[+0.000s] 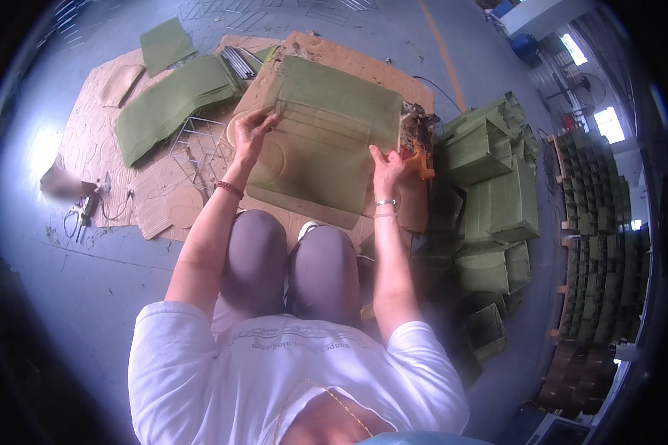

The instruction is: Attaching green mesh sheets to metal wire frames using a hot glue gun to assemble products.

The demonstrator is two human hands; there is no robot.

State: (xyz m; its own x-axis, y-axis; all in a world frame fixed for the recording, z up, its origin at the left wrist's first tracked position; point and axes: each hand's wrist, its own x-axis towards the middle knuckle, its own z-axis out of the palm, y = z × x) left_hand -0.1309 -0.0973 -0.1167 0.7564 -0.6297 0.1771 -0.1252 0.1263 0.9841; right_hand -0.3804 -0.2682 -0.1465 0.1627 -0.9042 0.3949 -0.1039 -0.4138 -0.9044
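Note:
A large olive-green fabric piece (326, 141) is stretched over a thin wire frame (304, 115) and held up above my knees. My left hand (251, 132) grips its left edge, fingers curled over the fabric and wire. My right hand (387, 167) holds the right edge, thumb on the front face. A red bead bracelet sits on my left wrist, silver bangles on my right. I am seated low, knees bent, in grey trousers and a white shirt.
Flattened cardboard (119, 163) covers the floor ahead, with a stack of green fabric pieces (172, 104) and a bare wire frame (200, 144) on it. An orange tool (421, 162) lies right of my hand. Finished green boxes (497, 200) pile up at right. Scissors (78, 215) lie far left.

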